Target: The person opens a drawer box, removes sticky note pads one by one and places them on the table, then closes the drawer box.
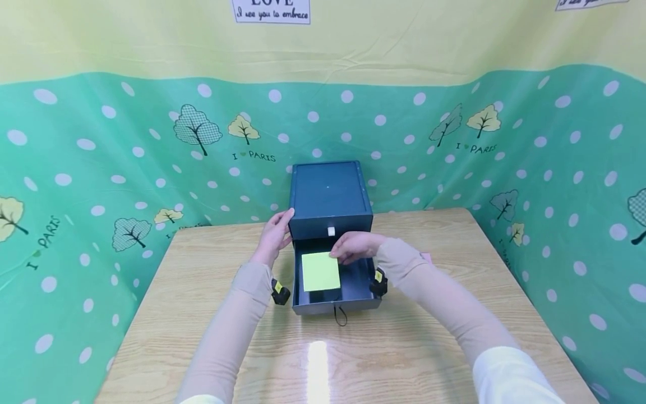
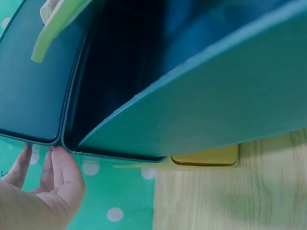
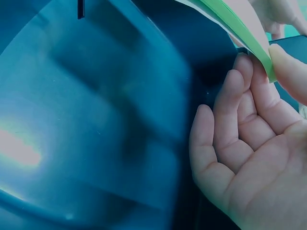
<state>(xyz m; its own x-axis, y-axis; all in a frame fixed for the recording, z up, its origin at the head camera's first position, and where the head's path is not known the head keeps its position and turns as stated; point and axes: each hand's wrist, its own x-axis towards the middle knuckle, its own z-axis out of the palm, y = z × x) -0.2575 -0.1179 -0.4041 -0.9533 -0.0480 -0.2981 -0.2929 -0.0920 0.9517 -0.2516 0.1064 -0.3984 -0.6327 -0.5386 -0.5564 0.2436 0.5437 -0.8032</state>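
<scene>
A dark blue drawer cabinet (image 1: 328, 191) stands against the curtain, its lower drawer (image 1: 314, 309) pulled out. My right hand (image 1: 355, 246) pinches a yellow-green sticky note pad (image 1: 321, 271) by one corner, between thumb and index finger, over that drawer. Seen from the right wrist, the pad (image 3: 265, 64) is edge-on and its other fingers are loosely bent. My left hand (image 1: 275, 233) touches the cabinet's left side, beside the upper drawer with the white knob (image 1: 331, 230). In the left wrist view its fingertips (image 2: 60, 152) press at the seam between the two drawer levels.
A black cord loop (image 1: 340, 316) hangs at the lower drawer's front. Something pink (image 1: 427, 257) lies partly behind the right forearm. A yellow section (image 2: 206, 157) shows below the drawer level. The wooden table (image 1: 202, 280) meets a polka-dot curtain (image 1: 126, 168) behind and on both sides.
</scene>
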